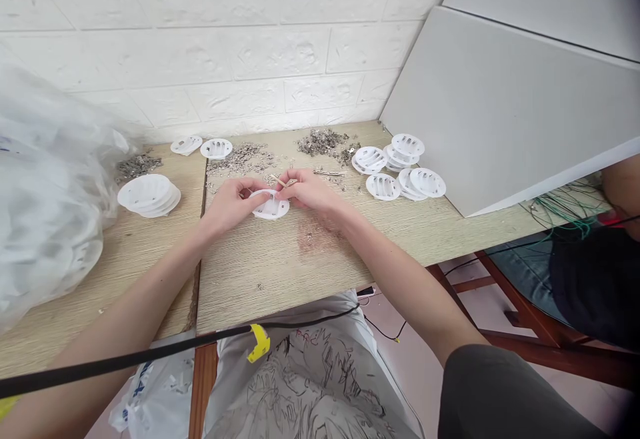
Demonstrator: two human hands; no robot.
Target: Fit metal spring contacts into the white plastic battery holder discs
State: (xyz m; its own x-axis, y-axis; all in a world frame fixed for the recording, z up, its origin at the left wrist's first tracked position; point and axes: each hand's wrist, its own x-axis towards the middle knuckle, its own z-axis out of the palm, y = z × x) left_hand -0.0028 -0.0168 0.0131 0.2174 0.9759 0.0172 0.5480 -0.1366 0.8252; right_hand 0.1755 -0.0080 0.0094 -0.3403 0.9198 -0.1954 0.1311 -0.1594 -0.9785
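A round white plastic disc (pixel 271 208) with slots lies on the wooden table (pixel 280 266) between both hands. My left hand (pixel 231 202) grips its left edge with curled fingers. My right hand (pixel 309 191) is closed in a pinch over the disc's top right, holding a small thin stick-like piece (pixel 281 182) against it. Small metal bits (pixel 240 158) lie scattered just beyond the hands.
A stack of white discs (pixel 148 194) sits at left, two more (pixel 216 148) near the wall, and several (pixel 400 167) at right. Another metal pile (pixel 323 141) lies by the wall. A clear plastic bag (pixel 45 192) fills the left. A grey panel (pixel 505 112) stands right, with another person (pixel 623 192) beyond.
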